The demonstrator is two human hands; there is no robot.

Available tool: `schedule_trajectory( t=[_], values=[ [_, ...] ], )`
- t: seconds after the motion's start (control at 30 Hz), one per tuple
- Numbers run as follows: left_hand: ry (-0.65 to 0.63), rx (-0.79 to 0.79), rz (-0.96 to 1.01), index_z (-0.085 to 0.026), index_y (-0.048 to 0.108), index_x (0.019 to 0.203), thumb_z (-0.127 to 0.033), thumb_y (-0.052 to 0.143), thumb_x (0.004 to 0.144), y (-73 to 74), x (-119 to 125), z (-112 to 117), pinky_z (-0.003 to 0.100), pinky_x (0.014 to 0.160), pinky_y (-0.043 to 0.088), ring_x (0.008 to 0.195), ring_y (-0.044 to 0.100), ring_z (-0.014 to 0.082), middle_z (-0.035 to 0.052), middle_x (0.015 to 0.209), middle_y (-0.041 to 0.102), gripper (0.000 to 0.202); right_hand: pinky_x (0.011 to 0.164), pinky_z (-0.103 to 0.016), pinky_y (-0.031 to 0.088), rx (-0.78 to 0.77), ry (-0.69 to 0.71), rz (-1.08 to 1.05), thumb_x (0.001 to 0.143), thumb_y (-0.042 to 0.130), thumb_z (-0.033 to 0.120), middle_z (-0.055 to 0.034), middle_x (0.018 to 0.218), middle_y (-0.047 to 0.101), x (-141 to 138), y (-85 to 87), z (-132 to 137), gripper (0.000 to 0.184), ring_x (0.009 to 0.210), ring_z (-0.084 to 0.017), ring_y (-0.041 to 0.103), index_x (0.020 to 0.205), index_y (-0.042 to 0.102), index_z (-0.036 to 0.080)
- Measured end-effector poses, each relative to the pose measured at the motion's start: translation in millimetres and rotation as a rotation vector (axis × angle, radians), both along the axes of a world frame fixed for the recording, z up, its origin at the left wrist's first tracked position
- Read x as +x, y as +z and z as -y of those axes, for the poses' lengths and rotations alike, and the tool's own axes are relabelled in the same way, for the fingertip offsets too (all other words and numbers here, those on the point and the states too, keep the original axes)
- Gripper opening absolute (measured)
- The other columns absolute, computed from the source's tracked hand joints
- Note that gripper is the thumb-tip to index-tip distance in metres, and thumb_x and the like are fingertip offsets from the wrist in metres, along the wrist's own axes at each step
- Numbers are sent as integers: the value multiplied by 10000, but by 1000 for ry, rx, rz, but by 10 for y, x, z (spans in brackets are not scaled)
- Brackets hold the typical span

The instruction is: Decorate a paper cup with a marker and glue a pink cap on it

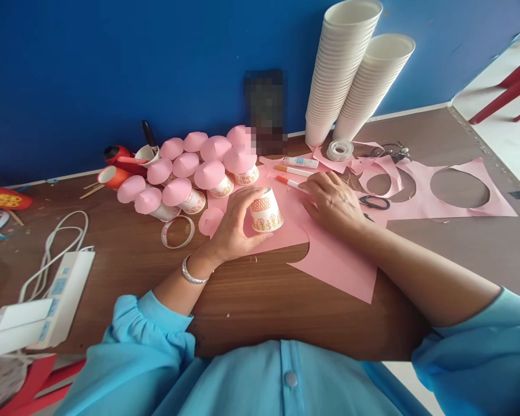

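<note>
My left hand (pixel 236 222) is wrapped round an upside-down white paper cup (pixel 266 218). Orange lattice and yellow-orange flowers are drawn on the cup's side. Palm down on the pink paper, my right hand (pixel 331 196) has its fingertips closed at the near end of a white marker (pixel 292 184) with an orange tip. Just behind it lies a second marker (pixel 301 171), white with a yellowish end. Left of the cup stand several decorated cups (pixel 193 201) with pink paper cones (pixel 210 173) on top. A loose pink cone (pixel 210 221) is beside my left wrist.
Two tall stacks of white cups (pixel 344 63) lean by the blue wall. Cut pink paper (pixel 420 208), a tape roll (pixel 340 150), a glue tube (pixel 301 162) and black-handled scissors (pixel 375 202) lie right. A paper ring (pixel 177 232) and power strip (pixel 67 294) are left.
</note>
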State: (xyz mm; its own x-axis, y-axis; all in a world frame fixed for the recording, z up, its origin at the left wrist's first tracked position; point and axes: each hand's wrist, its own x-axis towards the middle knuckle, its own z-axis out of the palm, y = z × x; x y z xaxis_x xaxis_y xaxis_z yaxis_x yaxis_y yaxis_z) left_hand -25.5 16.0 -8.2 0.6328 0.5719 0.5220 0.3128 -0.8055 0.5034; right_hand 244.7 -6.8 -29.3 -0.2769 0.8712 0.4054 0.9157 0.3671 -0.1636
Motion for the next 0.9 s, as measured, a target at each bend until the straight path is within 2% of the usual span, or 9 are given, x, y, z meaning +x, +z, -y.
schedule_trajectory(
  t=[0.13, 0.27, 0.43, 0.53, 0.63, 0.7, 0.77, 0.83, 0.9],
  values=[
    [-49, -206, 112, -284, 344, 1517, -347, 824, 826, -87, -22, -20, 530, 1186, 465, 1458, 470, 341, 175, 1521, 459, 844, 832, -450, 514, -33, 173, 12, 1004, 537, 266, -133, 1176, 692, -94, 17, 70, 219, 1054, -306, 575, 1135, 694, 187],
    [-78, -269, 175, -297, 358, 1473, -354, 839, 814, -143, -25, -39, 525, 1176, 480, 1477, 444, 329, 175, 1510, 442, 817, 795, -420, 516, -90, 228, 61, 1008, 541, 256, -120, 1164, 706, -144, 19, 109, 190, 1043, -292, 598, 1082, 701, 185],
    [-95, -192, 125, -304, 356, 1436, -344, 882, 774, -128, -9, -52, 590, 1245, 384, 1476, 458, 323, 167, 1490, 495, 847, 793, -426, 542, -89, 212, -9, 999, 542, 249, -126, 1152, 717, -135, 9, 107, 194, 1045, -296, 619, 1100, 699, 196],
    [-69, -127, 95, -308, 369, 1395, -324, 888, 767, -140, -11, -53, 602, 1208, 428, 1472, 444, 328, 167, 1468, 484, 815, 834, -462, 567, -104, 214, -118, 982, 530, 234, -147, 1149, 715, -144, 5, 114, 241, 1069, -311, 632, 1160, 686, 188],
    [-40, -97, 82, -302, 364, 1389, -283, 853, 803, -153, -16, -50, 594, 1167, 471, 1461, 437, 330, 176, 1464, 449, 764, 927, -500, 574, -134, 284, -266, 967, 543, 238, -139, 1146, 719, -174, 14, 142, 271, 1113, -313, 652, 1208, 660, 196],
    [-43, -75, 73, -296, 360, 1388, -264, 831, 824, -149, -14, -44, 583, 1140, 496, 1446, 451, 332, 180, 1453, 447, 735, 1001, -521, 563, -185, 343, -357, 944, 611, 286, -133, 1223, 712, -200, 25, 172, 367, 1179, -317, 656, 1301, 606, 205],
    [-55, -20, 56, -291, 366, 1376, -249, 819, 834, -138, -1, -32, 568, 1096, 531, 1421, 477, 331, 177, 1436, 456, 707, 1058, -536, 548, -257, 363, -416, 907, 693, 375, -137, 1358, 670, -230, 34, 202, 567, 1266, -329, 634, 1420, 514, 215],
    [-69, 43, 23, -298, 374, 1358, -236, 814, 839, -127, 18, -12, 568, 1074, 544, 1388, 511, 324, 169, 1426, 464, 684, 1077, -543, 547, -304, 327, -460, 887, 729, 476, -146, 1452, 617, -264, 38, 224, 713, 1320, -340, 611, 1489, 439, 227],
    [-86, 82, -15, -306, 385, 1342, -212, 808, 842, -123, 36, 13, 581, 1068, 544, 1371, 535, 323, 167, 1430, 460, 662, 1069, -541, 556, -299, 281, -493, 890, 722, 541, -154, 1471, 603, -299, 37, 231, 738, 1320, -343, 617, 1493, 432, 232]
  ],
)
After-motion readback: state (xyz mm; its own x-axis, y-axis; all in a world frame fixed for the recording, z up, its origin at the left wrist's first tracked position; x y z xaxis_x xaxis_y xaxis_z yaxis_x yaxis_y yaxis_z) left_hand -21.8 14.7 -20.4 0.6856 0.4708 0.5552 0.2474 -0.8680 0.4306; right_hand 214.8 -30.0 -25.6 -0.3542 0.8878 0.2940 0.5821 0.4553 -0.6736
